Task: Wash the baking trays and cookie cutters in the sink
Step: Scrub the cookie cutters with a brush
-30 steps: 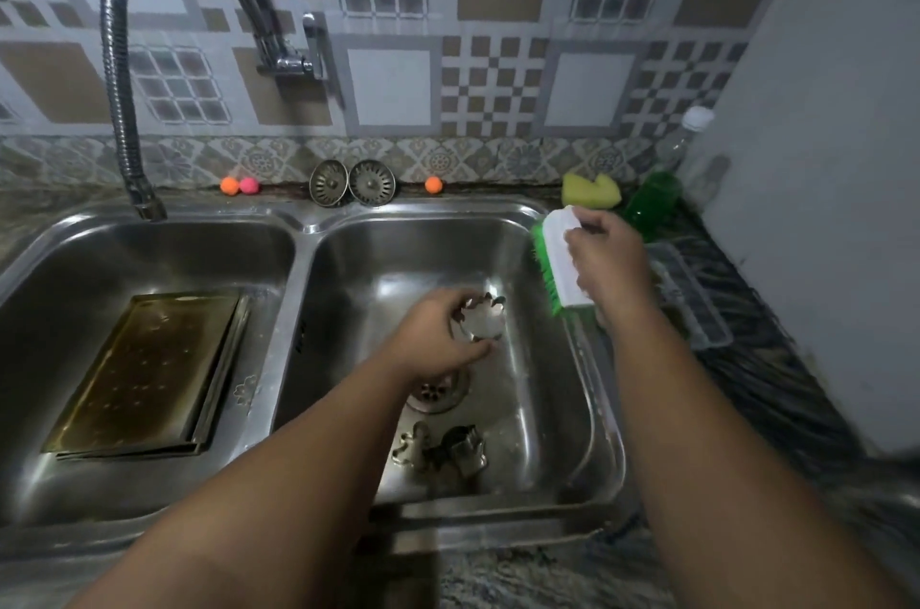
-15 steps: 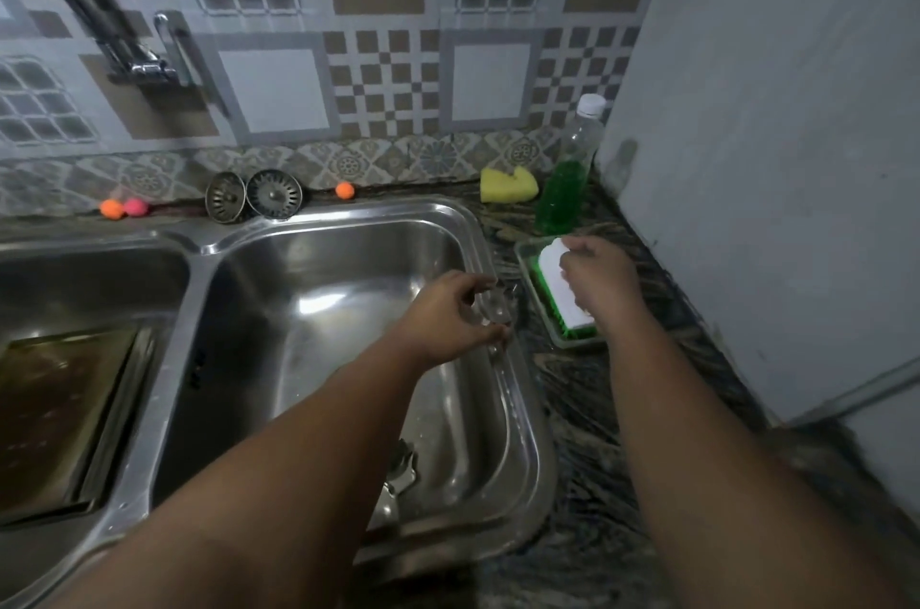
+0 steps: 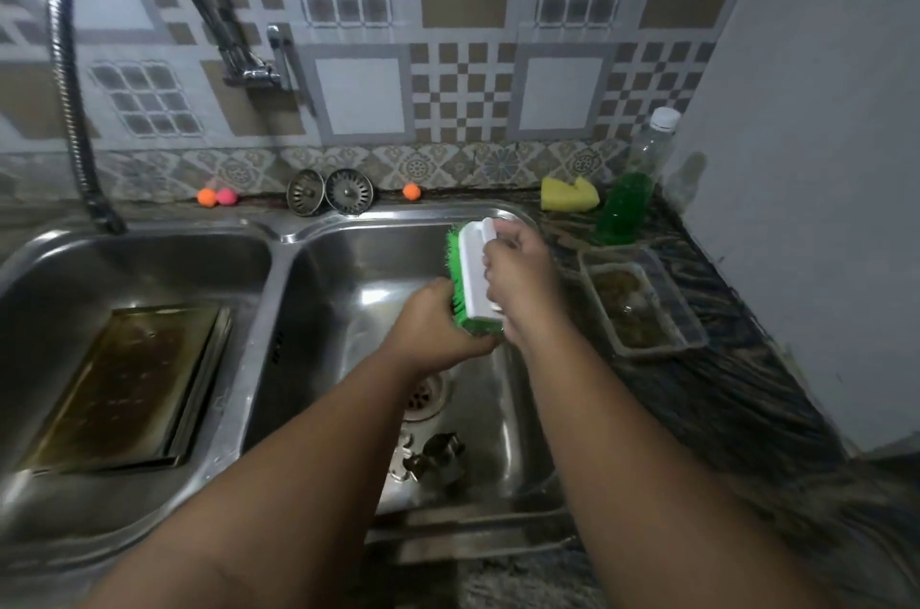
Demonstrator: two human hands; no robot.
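Double-bowl stainless steel sink [image 3: 271, 290] set in a dark marbled tabletop [image 3: 747, 409]; the near rim is partly covered by both forearms.

Left bowl: flat rectangular metal baking trays [image 3: 124, 384], brown-stained, stacked on the bottom. How many, cannot tell.

Both grips meet over the right bowl, toward its far right corner. Right grip [image 3: 522, 280] is curled round the white back of a green-bristled plastic scrubbing brush [image 3: 475, 275], bristles facing left. Left grip [image 3: 433, 324] sits against the bristles, back of the hand up. Its fingers are hidden underneath, so cannot tell whether it pinches anything.

Clear rectangular plastic container [image 3: 692, 324] on the tabletop just right of the sink, contents murky.

Clear plastic bottle of green liquid [image 3: 627, 205], white cap, in the tabletop's far right corner. Yellow sponge [image 3: 567, 194] just left of it along the far edge.

Small metal cookie cutters [image 3: 438, 456] lie at the near end of the right bowl, beside the left forearm. Too dark to make out their shapes.
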